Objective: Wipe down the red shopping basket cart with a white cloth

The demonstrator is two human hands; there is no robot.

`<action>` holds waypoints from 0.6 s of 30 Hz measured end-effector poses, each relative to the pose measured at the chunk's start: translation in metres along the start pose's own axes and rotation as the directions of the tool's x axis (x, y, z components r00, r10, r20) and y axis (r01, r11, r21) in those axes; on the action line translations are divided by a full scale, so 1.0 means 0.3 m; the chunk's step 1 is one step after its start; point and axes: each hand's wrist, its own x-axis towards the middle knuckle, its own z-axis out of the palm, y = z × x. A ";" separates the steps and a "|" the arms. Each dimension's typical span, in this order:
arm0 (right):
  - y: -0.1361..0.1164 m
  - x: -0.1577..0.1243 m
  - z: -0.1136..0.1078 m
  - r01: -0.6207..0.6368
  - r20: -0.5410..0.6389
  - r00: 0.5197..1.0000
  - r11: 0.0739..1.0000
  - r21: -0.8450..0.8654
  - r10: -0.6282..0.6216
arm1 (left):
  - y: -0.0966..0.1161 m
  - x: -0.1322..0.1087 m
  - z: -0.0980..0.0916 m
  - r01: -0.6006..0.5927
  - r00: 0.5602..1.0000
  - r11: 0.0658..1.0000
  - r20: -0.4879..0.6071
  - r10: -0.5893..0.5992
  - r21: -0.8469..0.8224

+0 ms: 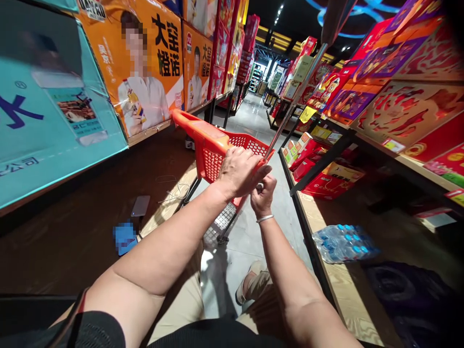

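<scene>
An orange plastic shopping cart (212, 166) stands in front of me in the aisle, its handle (203, 130) slanting down from left to right. Over the right end of that handle my left hand (239, 169) is closed, and its fingers hide what lies beneath. A thin metal pole (290, 111) with a dark, wide top (335, 21) rises up and right from between my hands. Just below the left hand, my right hand (264, 195) forms a fist around the pole's lower end, where a small dark part shows between the fingers.
Stacked drink cartons (141, 72) line the left shelf; red and gold gift boxes (413, 111) fill the right one. Shrink-wrapped water bottles (344, 244) lie on the low right ledge. A phone-like device (140, 206), a cable and a blue item (125, 238) rest at lower left.
</scene>
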 end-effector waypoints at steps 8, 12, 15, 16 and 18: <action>0.170 -0.297 -0.008 -0.038 0.384 0.918 0.986 -0.164 0.099 | -0.007 -0.013 0.026 0.007 0.999 1.000 -0.048 -0.008 -0.021; 0.114 -0.237 -0.016 -0.060 0.332 0.936 0.981 -0.182 0.119 | -0.013 -0.016 0.036 0.004 0.998 0.999 -0.064 -0.006 -0.032; 0.070 -0.145 0.000 -0.008 0.184 0.982 0.981 -0.194 0.044 | -0.016 -0.019 0.039 0.004 0.998 0.999 -0.070 -0.007 -0.049; 0.063 -0.127 0.007 0.021 0.149 0.989 0.979 -0.205 0.010 | -0.017 -0.020 0.039 0.003 0.997 0.998 -0.071 -0.007 -0.055; 0.059 -0.128 0.020 0.052 0.167 0.986 0.973 -0.226 -0.014 | -0.017 -0.020 0.039 0.002 0.997 0.998 -0.075 -0.007 -0.064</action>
